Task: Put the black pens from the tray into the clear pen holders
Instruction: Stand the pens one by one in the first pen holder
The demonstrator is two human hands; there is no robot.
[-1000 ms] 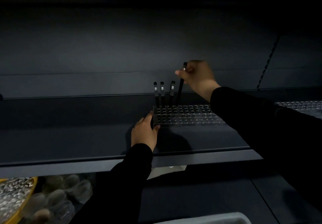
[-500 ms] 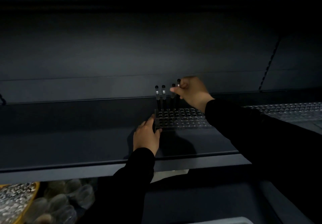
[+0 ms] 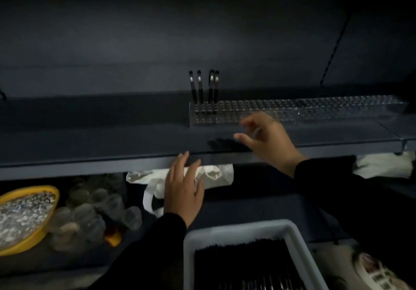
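Black pens (image 3: 203, 89), four, stand upright in the clear pen holder (image 3: 292, 111) on the shelf (image 3: 90, 141), at its 9 o'clock end. Both hands, left hand (image 3: 183, 190) and right hand (image 3: 267, 141), have released, empty fingers. Next, likely, a reach to the tray (image 3: 236, 231) at 6 o'clock for another pen.

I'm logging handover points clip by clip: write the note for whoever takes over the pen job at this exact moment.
Left hand: open, empty, in front of the shelf edge.
Right hand: open, fingers spread, empty, over the shelf in front of the clear pen holder.
Done: four black pens stand upright at the holder's left end.
Left: the rest of the holder's holes look empty. The grey tray at the bottom holds many more black pens.
Probable next step: take a pen from the tray and seat it beside the four.
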